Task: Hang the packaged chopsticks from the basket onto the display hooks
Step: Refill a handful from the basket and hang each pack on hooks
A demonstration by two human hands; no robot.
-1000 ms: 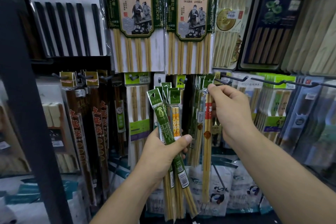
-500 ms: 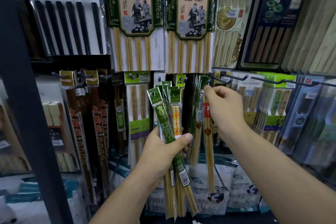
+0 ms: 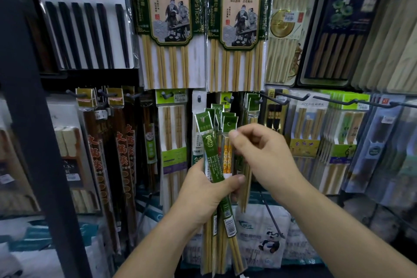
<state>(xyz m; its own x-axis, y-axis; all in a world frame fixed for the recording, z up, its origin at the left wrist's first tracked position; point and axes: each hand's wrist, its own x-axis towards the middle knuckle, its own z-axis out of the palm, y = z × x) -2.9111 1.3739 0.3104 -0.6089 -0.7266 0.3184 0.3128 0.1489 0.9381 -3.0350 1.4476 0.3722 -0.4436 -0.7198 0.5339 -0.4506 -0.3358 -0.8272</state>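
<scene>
The right hand (image 3: 259,158) has been drawn back from the black wire display hook (image 3: 293,97) to the bundle of green-labelled bamboo chopstick packs (image 3: 212,156), gripped upright by the left hand (image 3: 207,196); whether the curled right fingers pinch a pack cannot be told.

The packs (image 3: 213,160) wear dark green wrappers with white barcode labels over pale bamboo; one shows orange-and-yellow dotted sticks. The cards (image 3: 169,7) above are green and tan with an ink drawing of two figures. Black chopsticks (image 3: 85,34) lie on white beneath a rabbit sketch. The brown packets (image 3: 97,165) carry orange characters. The white bag (image 3: 268,241) bears a black-and-white panda.
</scene>
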